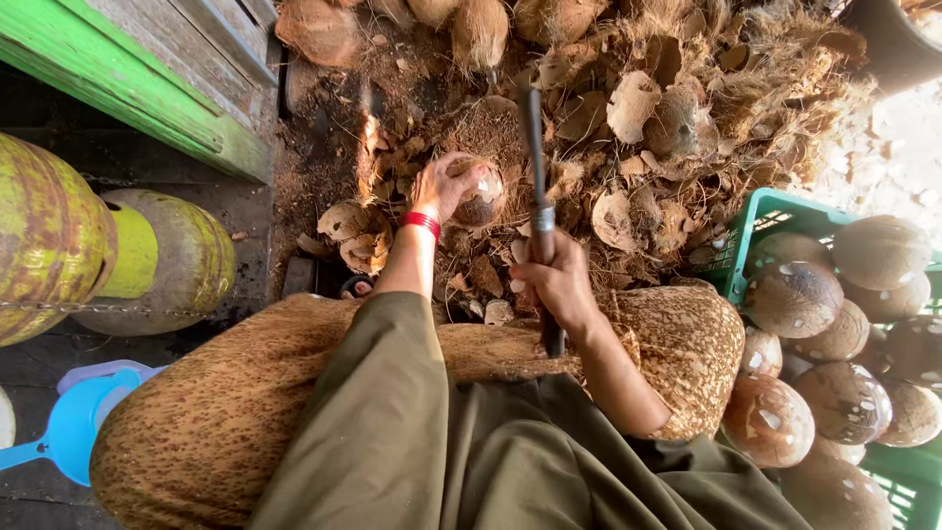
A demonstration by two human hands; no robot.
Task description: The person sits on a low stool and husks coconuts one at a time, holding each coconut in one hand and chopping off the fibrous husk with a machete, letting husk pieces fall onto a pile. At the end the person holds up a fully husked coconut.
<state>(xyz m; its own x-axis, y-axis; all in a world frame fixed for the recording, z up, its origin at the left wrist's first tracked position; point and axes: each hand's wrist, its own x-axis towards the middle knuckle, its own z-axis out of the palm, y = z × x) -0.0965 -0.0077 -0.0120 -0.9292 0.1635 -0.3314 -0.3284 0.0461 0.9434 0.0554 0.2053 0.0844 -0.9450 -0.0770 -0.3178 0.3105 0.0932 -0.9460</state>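
Two hands working one coconut over the husk pile.
Left hand is cupping it tight; right hand is clenching the blade upright beside it, best swinging clear of fingers.

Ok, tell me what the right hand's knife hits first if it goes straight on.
Most likely the heap of husks: the right hand points the knife up past the coconut in the left hand. Depth is unclear.
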